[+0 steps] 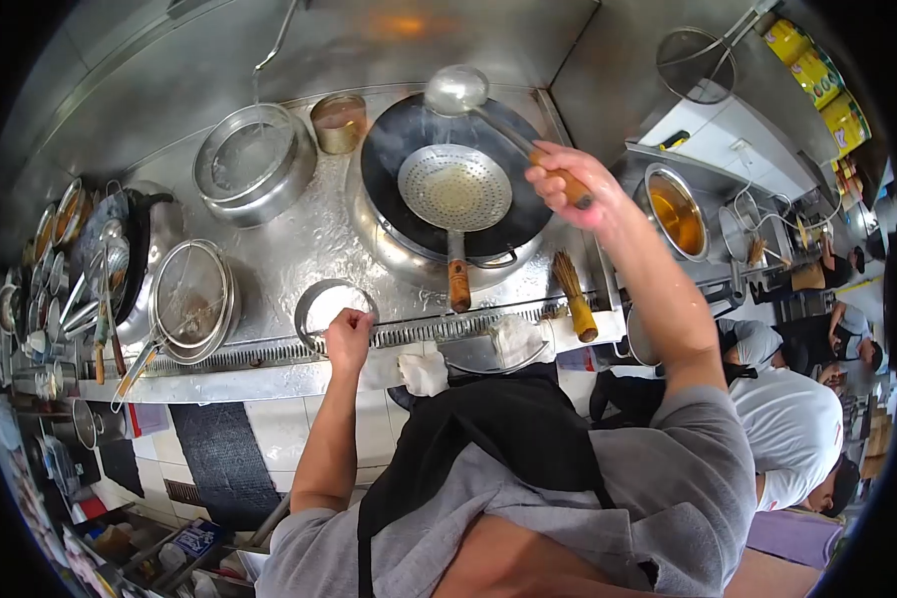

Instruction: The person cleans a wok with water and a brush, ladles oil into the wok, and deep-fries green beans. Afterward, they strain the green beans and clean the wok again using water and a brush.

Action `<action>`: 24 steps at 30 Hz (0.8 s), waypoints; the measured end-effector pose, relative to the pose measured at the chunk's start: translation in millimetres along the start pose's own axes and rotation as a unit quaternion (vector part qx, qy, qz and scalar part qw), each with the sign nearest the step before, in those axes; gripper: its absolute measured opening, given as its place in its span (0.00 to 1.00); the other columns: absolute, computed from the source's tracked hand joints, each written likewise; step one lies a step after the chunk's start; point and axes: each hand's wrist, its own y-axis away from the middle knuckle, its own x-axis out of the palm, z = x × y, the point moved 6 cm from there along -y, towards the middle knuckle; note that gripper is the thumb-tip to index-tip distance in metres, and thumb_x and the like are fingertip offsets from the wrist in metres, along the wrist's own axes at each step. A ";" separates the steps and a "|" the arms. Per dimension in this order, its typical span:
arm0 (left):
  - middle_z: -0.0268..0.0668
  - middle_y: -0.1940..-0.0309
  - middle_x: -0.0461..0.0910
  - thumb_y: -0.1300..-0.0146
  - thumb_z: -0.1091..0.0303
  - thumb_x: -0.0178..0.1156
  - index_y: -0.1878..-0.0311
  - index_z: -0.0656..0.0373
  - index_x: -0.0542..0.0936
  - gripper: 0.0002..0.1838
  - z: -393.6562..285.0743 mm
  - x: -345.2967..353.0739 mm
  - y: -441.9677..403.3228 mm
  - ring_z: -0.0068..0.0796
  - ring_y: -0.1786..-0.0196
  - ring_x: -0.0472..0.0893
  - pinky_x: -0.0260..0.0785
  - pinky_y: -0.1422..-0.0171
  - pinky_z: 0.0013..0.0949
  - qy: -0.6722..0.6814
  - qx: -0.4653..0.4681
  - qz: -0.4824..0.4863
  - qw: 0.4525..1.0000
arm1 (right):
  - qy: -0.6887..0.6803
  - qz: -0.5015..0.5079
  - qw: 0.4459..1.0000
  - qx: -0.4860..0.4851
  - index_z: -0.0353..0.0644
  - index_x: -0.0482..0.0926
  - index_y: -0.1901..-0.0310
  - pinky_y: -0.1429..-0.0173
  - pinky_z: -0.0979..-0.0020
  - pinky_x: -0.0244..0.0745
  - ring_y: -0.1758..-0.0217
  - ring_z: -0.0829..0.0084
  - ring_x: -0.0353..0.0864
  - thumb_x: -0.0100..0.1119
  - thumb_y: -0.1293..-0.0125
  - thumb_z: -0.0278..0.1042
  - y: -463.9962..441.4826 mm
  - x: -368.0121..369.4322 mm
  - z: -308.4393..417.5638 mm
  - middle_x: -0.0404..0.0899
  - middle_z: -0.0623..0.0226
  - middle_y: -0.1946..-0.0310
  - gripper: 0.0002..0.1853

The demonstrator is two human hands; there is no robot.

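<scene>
My right hand (568,179) is closed around the wooden handle of a metal ladle (456,90), its bowl raised over the far side of a black wok (384,159). A perforated strainer (453,186) lies inside the wok, and its wooden handle points toward me across the near rim. My left hand (348,340) is closed at the near right edge of a round metal container (309,317) with something white inside. What its fingers hold, if anything, is hidden. Folded white cloths (424,373) lie on the counter's front edge, close to my left hand.
A bamboo brush (573,297) lies right of the wok. On the wet steel counter (299,239) stand a large pot (254,164), a tin (339,123) and a mesh strainer (191,299). A bowl of amber liquid (678,211) sits at right. A co-worker (792,424) bends behind my right side.
</scene>
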 end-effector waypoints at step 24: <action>0.43 0.63 0.81 0.30 0.63 0.57 0.39 0.51 0.69 0.19 -145.1 122.8 -6.2 0.29 0.71 0.76 0.70 0.72 0.32 0.147 -0.196 0.221 0.944 | 0.699 -0.245 0.665 0.091 0.55 0.36 0.22 0.58 0.49 0.78 0.61 0.42 0.81 0.53 0.35 0.29 234.0 -402.7 -230.0 0.76 0.43 0.53 0.46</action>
